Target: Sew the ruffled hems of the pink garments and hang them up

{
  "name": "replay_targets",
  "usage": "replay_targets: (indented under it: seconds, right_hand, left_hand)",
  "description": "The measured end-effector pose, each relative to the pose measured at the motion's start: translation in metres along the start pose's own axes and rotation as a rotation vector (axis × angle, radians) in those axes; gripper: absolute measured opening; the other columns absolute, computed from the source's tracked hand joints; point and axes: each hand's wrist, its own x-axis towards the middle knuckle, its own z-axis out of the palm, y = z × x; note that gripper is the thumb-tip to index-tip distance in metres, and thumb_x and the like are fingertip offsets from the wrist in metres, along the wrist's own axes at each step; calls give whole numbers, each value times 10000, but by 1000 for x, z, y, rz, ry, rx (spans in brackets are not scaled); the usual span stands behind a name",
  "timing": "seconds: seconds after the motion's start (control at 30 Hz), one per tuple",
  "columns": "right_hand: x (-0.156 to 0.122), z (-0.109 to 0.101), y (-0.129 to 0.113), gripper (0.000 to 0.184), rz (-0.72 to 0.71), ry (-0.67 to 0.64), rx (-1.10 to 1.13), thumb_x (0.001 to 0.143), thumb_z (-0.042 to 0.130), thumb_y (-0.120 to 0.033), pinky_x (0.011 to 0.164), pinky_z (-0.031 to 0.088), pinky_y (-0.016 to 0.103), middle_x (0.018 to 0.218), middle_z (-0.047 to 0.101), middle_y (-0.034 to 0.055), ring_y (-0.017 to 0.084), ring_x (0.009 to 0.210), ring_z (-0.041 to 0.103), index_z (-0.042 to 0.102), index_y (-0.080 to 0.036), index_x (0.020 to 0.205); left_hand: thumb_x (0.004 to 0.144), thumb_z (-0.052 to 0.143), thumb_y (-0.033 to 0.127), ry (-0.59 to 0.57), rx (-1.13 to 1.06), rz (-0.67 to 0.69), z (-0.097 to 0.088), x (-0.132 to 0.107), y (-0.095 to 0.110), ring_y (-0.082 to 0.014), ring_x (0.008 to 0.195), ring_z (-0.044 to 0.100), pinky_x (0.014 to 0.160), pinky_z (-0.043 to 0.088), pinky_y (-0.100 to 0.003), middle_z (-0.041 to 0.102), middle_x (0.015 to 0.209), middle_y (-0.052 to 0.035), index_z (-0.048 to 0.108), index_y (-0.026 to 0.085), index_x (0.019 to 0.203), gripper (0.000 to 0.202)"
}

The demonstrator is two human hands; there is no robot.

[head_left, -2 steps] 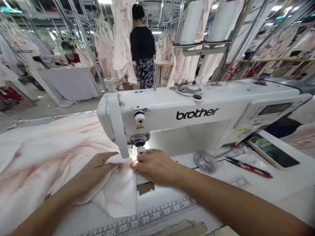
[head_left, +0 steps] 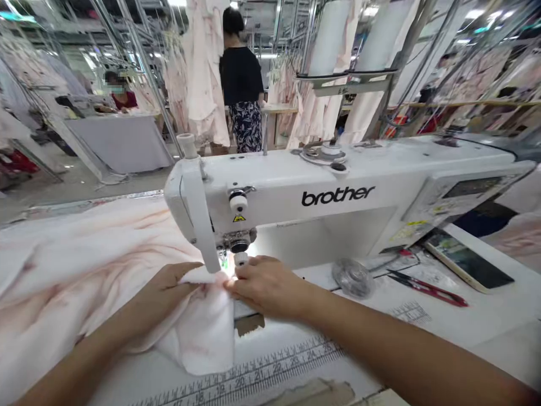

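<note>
A white Brother sewing machine (head_left: 338,192) stands across the table. Pale pink-streaked fabric (head_left: 84,265) lies spread to the left, and a folded edge of it reaches under the needle area (head_left: 230,265). My left hand (head_left: 163,290) rests on that fabric just left of the presser foot, fingers closed over the fold. My right hand (head_left: 264,287) pinches the fabric edge right at the foot, fingers pressed together. The two hands almost touch.
A printed ruler (head_left: 262,366) runs along the table's front. Red thread snips (head_left: 431,287), a clear bobbin case (head_left: 353,277) and a phone (head_left: 467,260) lie right of the machine. Behind, a person in black (head_left: 240,79) stands among hanging garments; another person sits far left.
Nothing has changed at the hands. The person in black has shifted slightly left, and the view has drifted a little.
</note>
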Motion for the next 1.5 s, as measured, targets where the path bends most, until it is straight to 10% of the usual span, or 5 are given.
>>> replay_targets:
  seconds: [0.17, 0.6, 0.97, 1.27, 1.5]
  right_hand:
    - [-1, 2, 0, 148, 5, 28, -4, 968, 551, -221, 660, 369, 300, 872, 633, 25, 166, 757, 498, 625, -182, 1090]
    - [-9, 1, 9, 205, 102, 240, 174, 989, 489, -282, 841, 429, 325, 967, 668, 55, 185, 886, 565, 661, -177, 1030]
    - [-5, -1, -1, 203, 45, 94, 171, 1006, 462, -284, 988, 282, 355, 1094, 681, 16, 201, 1058, 520, 589, -208, 1145]
    - [-5, -4, 5, 327, 180, 39, 145, 969, 518, -471, 1021, 260, 367, 1117, 628, 68, 235, 1119, 447, 596, -203, 1140]
    - [-8, -3, 13, 223, 80, 175, 138, 988, 493, -345, 974, 318, 337, 959, 616, 47, 199, 987, 461, 640, -199, 1071]
  left_hand:
    - [857, 501, 312, -41, 80, 35, -2, 1, -8, -216, 857, 641, 766, 526, -298, 698, 807, -18, 687, 194, 854, 220]
    - [747, 367, -25, -79, 936, 783, 6, -8, -46, -207, 1232, 539, 1012, 489, -393, 601, 1325, -53, 549, 238, 1308, 646]
    - [687, 370, -59, -4, 1047, 858, 9, -10, -42, -240, 1219, 565, 990, 518, -403, 598, 1332, -124, 568, 162, 1287, 670]
    - [755, 447, 6, -23, 1030, 633, 1, 10, -58, -262, 1271, 528, 1023, 476, -480, 500, 1444, -83, 530, 289, 1342, 657]
    - [813, 429, 29, 29, 1037, 846, 3, 3, -43, -259, 1210, 539, 1011, 479, -444, 612, 1272, -91, 567, 232, 1277, 524]
